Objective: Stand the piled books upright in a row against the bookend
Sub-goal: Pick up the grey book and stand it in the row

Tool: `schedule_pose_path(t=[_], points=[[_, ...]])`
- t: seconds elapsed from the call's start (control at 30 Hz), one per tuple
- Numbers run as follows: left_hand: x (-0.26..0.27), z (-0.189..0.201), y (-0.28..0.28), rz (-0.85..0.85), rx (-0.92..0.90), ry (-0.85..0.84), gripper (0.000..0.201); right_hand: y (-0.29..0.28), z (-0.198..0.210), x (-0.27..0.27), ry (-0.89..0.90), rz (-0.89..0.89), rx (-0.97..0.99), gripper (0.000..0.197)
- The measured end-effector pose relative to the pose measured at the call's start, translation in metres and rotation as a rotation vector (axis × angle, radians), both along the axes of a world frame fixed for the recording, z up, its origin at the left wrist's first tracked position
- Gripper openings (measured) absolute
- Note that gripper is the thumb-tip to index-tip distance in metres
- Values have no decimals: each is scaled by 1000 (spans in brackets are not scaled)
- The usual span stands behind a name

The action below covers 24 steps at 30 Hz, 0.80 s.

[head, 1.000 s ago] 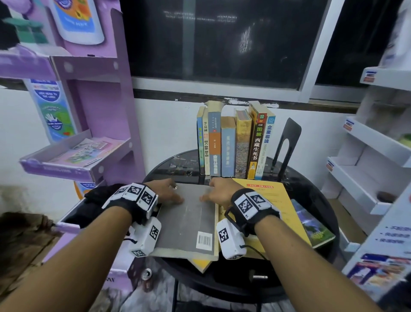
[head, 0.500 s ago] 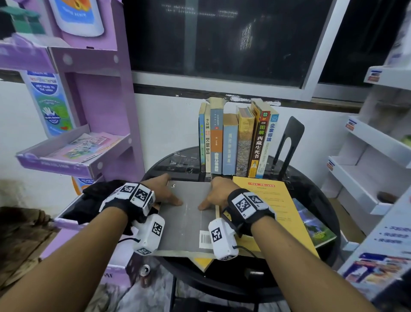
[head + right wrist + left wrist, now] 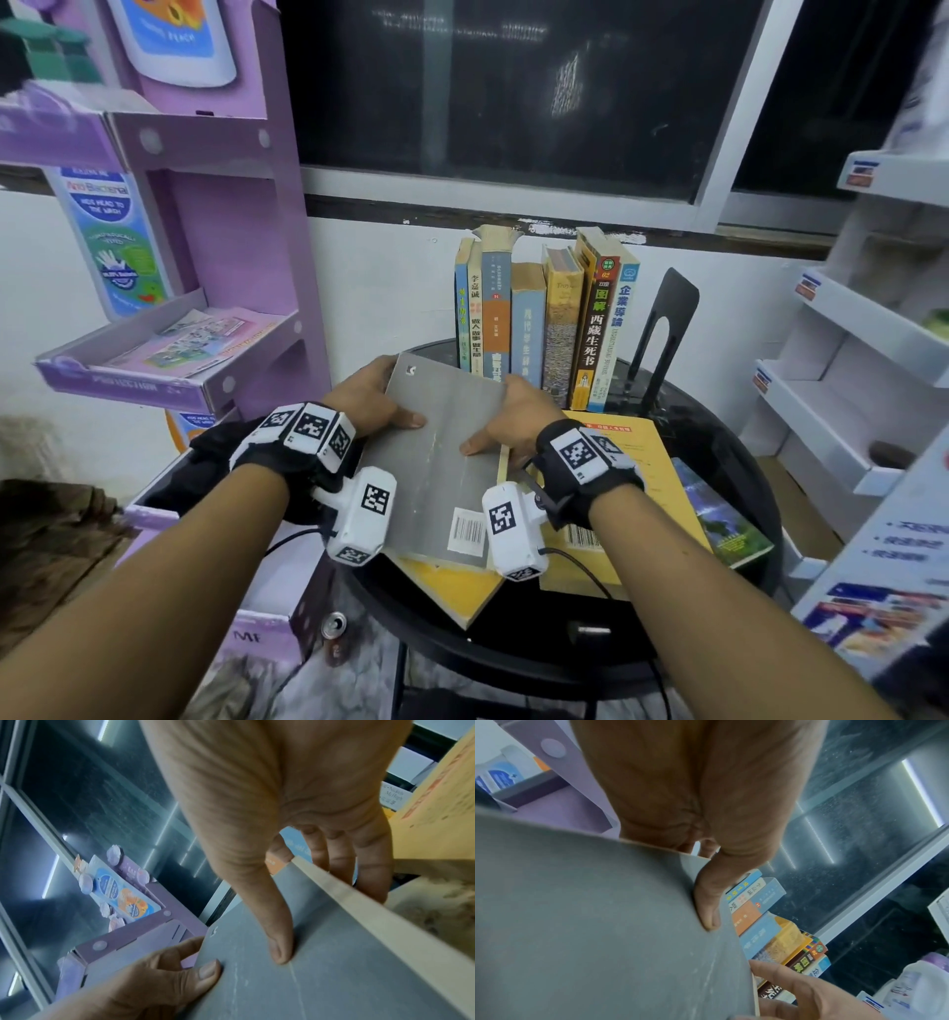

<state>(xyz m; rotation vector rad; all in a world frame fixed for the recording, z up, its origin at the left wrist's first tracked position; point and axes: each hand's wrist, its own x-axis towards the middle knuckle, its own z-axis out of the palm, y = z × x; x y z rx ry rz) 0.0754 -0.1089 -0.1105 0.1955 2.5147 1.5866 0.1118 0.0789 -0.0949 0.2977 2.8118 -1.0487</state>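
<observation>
Gripped at both side edges, thumbs on the cover: left hand (image 3: 367, 398) and right hand (image 3: 513, 419) holding the grey book (image 3: 436, 462), far end tilted up toward the standing row (image 3: 544, 318) and black bookend (image 3: 662, 329) just beyond the fingers, likely for upending. Shown only by the right wrist view: right fingers (image 3: 370, 866) curled under the page edge.

Seven paperback books standing upright in a row (image 3: 544, 329), one black metal bookend (image 3: 662, 329), four flat-lying books: one grey (image 3: 436, 462), two yellow (image 3: 637, 462), one green (image 3: 719, 519)
</observation>
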Motion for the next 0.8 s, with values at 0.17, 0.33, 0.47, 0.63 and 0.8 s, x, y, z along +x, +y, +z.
schedule_pose_path(t=[0.17,0.33,0.47,0.63,0.8], points=[[-3,10,8,-10,63,65,84,15,14,1,109,18,-163,91],[2,20,12,-65,213,81,79,29,39,7,234,85,-250,61],[5,31,17,-126,249,109,81,45,62,16,192,198,-346,44],[3,41,34,-170,260,166,86,57,76,26,225,316,-305,55],[3,52,63,-190,244,225,84,73,82,35,375,267,-226,55]])
